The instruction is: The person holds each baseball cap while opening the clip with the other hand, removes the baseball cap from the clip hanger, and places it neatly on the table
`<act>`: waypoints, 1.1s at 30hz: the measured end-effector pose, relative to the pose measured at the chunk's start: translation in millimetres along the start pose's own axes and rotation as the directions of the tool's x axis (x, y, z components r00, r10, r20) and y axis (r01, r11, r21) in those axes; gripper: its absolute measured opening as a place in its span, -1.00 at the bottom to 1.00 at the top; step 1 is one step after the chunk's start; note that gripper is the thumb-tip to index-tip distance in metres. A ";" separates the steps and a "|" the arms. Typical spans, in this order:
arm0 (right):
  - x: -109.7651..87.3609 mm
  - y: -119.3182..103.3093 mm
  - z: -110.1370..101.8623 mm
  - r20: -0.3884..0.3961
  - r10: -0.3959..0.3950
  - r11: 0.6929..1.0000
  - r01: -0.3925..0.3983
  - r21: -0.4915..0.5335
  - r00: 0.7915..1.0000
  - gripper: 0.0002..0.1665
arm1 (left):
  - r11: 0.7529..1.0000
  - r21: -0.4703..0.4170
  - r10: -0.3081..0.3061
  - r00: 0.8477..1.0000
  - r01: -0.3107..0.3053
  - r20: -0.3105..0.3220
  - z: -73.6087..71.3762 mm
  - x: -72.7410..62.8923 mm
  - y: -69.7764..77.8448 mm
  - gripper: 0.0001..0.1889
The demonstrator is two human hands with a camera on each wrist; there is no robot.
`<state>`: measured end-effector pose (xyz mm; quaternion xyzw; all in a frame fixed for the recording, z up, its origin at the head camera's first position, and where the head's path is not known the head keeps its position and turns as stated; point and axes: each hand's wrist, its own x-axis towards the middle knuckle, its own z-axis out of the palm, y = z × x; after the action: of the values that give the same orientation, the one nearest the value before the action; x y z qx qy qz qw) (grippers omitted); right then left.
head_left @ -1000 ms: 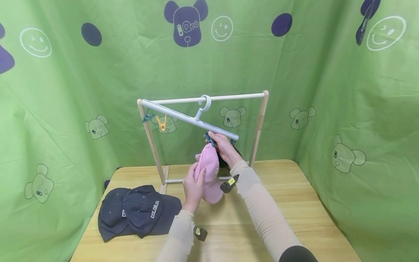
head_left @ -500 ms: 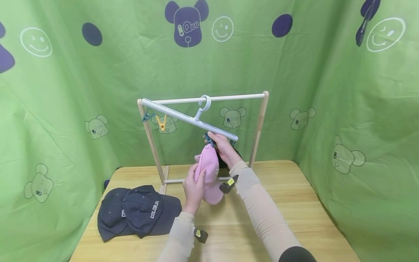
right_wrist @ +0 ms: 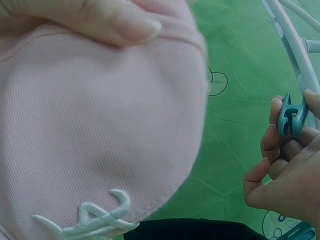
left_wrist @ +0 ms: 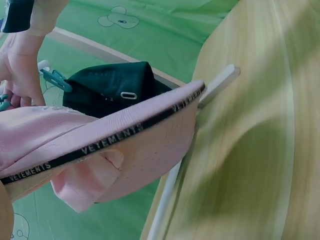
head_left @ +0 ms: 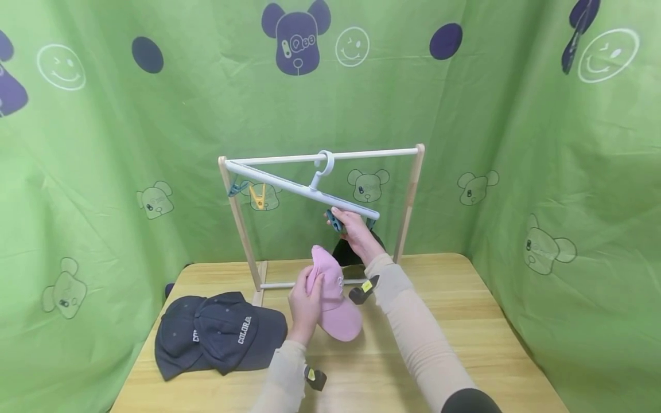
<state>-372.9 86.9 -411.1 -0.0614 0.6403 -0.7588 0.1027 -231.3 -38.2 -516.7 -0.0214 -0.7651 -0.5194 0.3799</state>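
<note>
My left hand (head_left: 304,299) grips a pink baseball cap (head_left: 333,295) by its side, the brim pointing down and to the right. In the right wrist view the left thumb (right_wrist: 125,25) presses on the pink cloth, above white embroidery. My right hand (head_left: 356,232) pinches a teal clip (right_wrist: 294,117) between thumb and fingers, just under the low right part of a pale blue hanger (head_left: 289,184). The pink cap is apart from the clip, below it. A dark cap (left_wrist: 107,90) hangs from another teal clip (left_wrist: 56,80) behind the right hand.
The hanger tilts on the top rod of a wooden rack (head_left: 408,206). A yellow clip (head_left: 257,198) and a teal clip (head_left: 237,188) hang at its left. Two overlapping navy caps (head_left: 227,330) lie on the wooden table (head_left: 444,321), left. Green curtains (head_left: 392,103) surround it.
The pink cap's top has come away from the teal clip, and the left hand has brought the cap slightly lower. The right hand stays at the clip; the hanger has shifted slightly.
</note>
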 end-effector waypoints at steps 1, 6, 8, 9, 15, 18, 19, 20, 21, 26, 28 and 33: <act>-0.1 0.1 0.3 0.004 0.000 1.000 0.000 -0.004 1.000 -0.80 | 1.000 0.001 -0.004 1.000 0.004 -0.003 -0.4 -0.3 -0.9 -0.72; 0.0 0.3 1.9 -0.003 -0.005 1.000 0.005 -0.011 1.000 -0.79 | 1.000 -0.020 0.016 1.000 -0.016 -0.011 -1.9 0.8 -3.1 -0.71; 0.3 0.3 2.1 -0.007 -0.004 1.000 0.004 -0.010 1.000 -0.79 | 1.000 -0.021 0.018 1.000 -0.019 -0.015 -2.4 1.4 -4.1 -0.71; 0.4 0.2 2.2 -0.007 -0.001 1.000 0.001 -0.008 1.000 -0.80 | 1.000 -0.019 0.016 1.000 -0.017 -0.018 -2.6 1.6 -4.9 -0.71; 1.7 0.3 1.8 0.000 0.003 1.000 -0.003 0.003 1.000 -0.80 | 1.000 -0.014 0.009 1.000 -0.009 -0.025 -4.5 1.8 -7.9 -0.70; 1.8 0.5 1.9 0.005 0.003 1.000 -0.003 0.006 1.000 -0.80 | 1.000 -0.019 0.007 1.000 -0.008 -0.029 -6.1 1.6 -8.3 -0.70; 1.8 0.6 2.0 0.006 0.003 1.000 -0.003 0.006 1.000 -0.80 | 1.000 -0.021 0.002 1.000 -0.003 -0.031 -6.5 1.4 -8.6 -0.69; 1.8 0.6 2.2 0.006 0.004 1.000 -0.004 0.003 1.000 -0.80 | 1.000 -0.021 -0.003 0.999 0.002 -0.035 -7.0 1.3 -9.2 -0.69; 2.0 0.5 2.5 0.007 0.005 1.000 -0.005 0.001 1.000 -0.79 | 1.000 -0.021 -0.006 0.999 0.005 -0.040 -7.6 1.2 -9.6 -0.69; 2.1 0.3 2.9 0.010 0.013 1.000 -0.013 -0.006 1.000 -0.74 | 1.000 -0.009 -0.024 0.998 0.023 -0.056 -10.3 0.3 -13.4 -0.68; 2.5 0.6 2.6 0.015 0.014 1.000 -0.013 -0.005 1.000 -0.74 | 1.000 -0.005 -0.031 0.998 0.031 -0.060 -11.6 -0.1 -14.9 -0.68; 3.4 1.6 2.1 0.024 0.014 1.000 -0.014 -0.006 1.000 -0.77 | 0.998 -0.023 -0.066 0.996 0.065 -0.053 -15.7 -1.5 -18.4 -0.67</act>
<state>-375.6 83.8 -412.4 -0.0664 0.6417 -0.7553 0.1154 -229.3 -58.9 -529.2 0.0137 -0.7494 -0.5399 0.3830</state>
